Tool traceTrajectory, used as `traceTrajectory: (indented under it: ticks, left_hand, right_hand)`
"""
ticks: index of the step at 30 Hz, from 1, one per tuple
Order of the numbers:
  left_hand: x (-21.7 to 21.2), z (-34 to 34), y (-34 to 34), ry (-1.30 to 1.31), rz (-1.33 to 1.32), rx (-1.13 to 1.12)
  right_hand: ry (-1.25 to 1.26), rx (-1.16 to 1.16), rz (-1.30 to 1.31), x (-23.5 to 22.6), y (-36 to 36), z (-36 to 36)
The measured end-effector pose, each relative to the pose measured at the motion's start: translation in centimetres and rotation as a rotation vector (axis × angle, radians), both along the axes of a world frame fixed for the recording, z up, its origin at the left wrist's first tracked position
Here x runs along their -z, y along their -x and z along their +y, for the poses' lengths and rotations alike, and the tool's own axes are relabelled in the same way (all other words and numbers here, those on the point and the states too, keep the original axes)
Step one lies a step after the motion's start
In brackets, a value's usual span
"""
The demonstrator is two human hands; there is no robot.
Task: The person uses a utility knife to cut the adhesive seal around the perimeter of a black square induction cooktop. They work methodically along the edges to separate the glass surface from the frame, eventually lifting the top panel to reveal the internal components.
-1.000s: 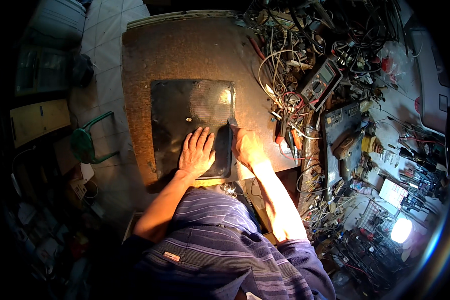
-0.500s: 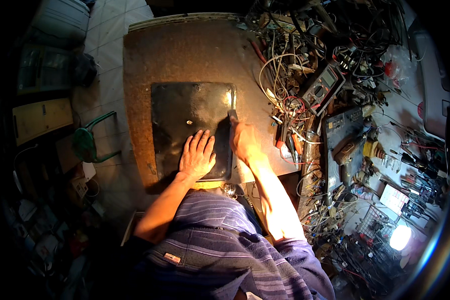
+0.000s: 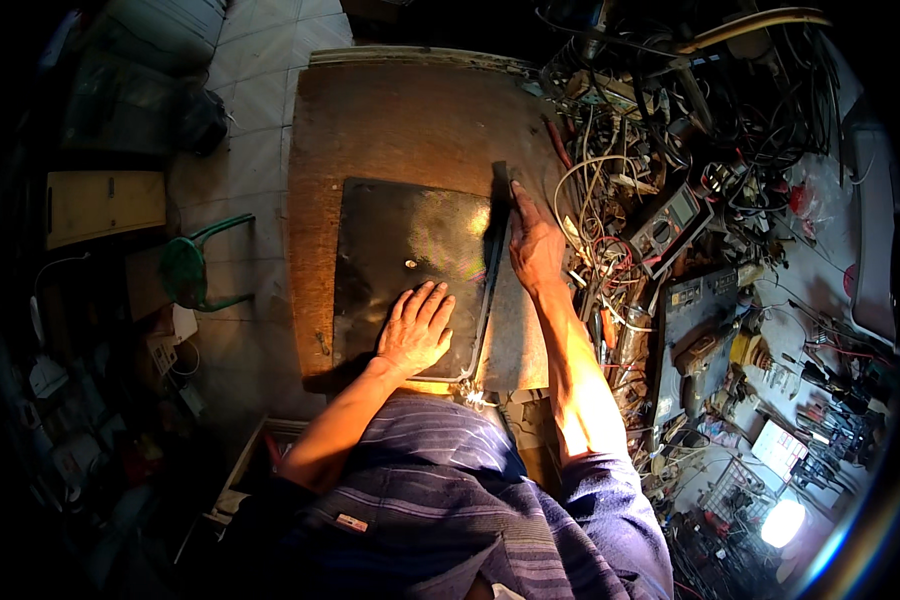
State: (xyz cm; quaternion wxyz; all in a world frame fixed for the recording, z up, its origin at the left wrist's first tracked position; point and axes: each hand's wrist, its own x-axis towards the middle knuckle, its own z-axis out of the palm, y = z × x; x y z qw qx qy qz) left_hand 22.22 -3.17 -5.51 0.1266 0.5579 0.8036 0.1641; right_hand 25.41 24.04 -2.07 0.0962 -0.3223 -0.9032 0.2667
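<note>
A black rectangular panel (image 3: 370, 235) with a raised rim and a small pale hole lies flat on a brown wooden board. My left hand (image 3: 417, 328) rests on its lower part, palm down and fingers stretched out, holding nothing. Beyond the panel's right edge, my right hand (image 3: 537, 245) is closed round a dark, flat, bar-like tool (image 3: 500, 178). The tool's far end sticks out past my fingers, near the panel's upper right corner. My grip hides the rest of it, and I cannot tell whether it touches the rim.
The wooden board (image 3: 400, 110) carries the panel. To its right are tangled wires (image 3: 590, 190), a multimeter (image 3: 670, 225) and a dark instrument box (image 3: 682, 330). A bright lamp (image 3: 782, 523) shines at lower right. On the left floor stands a green stool (image 3: 183, 270).
My right hand has slid forward along the panel's right side with the tool, ending farther out from the edge. My left hand stays on the panel. The whole view has shifted slightly.
</note>
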Motion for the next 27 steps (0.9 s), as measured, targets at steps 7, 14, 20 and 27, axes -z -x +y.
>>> traceTrajectory:
  ticks: [7,14,20,27]
  left_hand:
    - [-3.6,-3.6,-0.2,0.233,-0.253,0.33]
    - [-4.0,-6.2,1.0,0.196,-0.131,0.233]
    - [-5.2,-10.4,4.0,0.284,-0.026,0.099]
    - [-5.9,-14.1,10.3,0.244,0.035,-0.159]
  right_hand:
    - [-0.075,-0.096,0.061,2.1,1.6,-0.3]
    - [-0.169,-0.103,-0.112,1.4,0.4,-1.1]
    - [-0.156,-0.021,-0.112,0.7,-5.0,-3.0]
    - [0.116,0.228,-0.213,-1.2,-13.3,-10.1]
